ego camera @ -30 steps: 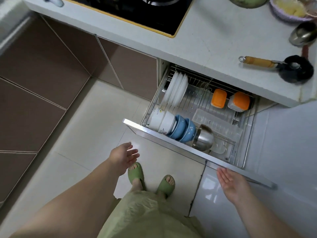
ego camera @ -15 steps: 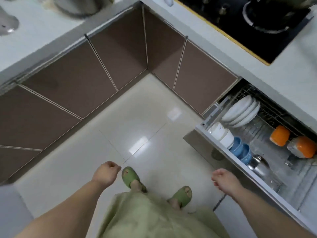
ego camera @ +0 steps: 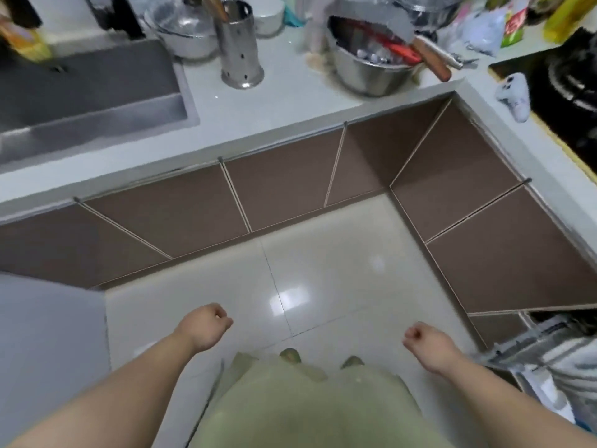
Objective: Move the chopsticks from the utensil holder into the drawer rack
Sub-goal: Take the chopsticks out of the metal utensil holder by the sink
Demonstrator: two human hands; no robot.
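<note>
A perforated steel utensil holder (ego camera: pixel 239 50) stands on the white counter at the top, just right of the sink. Brown wooden chopstick ends (ego camera: pixel 215 8) stick out of its top, blurred. The open drawer rack (ego camera: pixel 546 342) shows only its corner at the lower right edge, with white dishes in it. My left hand (ego camera: pixel 204 325) hangs low over the floor tiles, curled into a loose fist with nothing in it. My right hand (ego camera: pixel 428 345) is also curled and holds nothing, just left of the drawer corner. Both hands are far from the holder.
A grey sink (ego camera: pixel 84 92) fills the top left. A steel bowl (ego camera: pixel 371 71) of utensils with a wooden-handled cleaver (ego camera: pixel 431 58) stands right of the holder, a lidded pot (ego camera: pixel 184 27) behind it. A black stove (ego camera: pixel 562 92) sits right. Brown cabinet doors (ego camera: pixel 284 189) line the corner.
The view has swung left from the open drawer to the sink counter, so the holder is now visible. Both hands went from open to curled and dropped to my sides.
</note>
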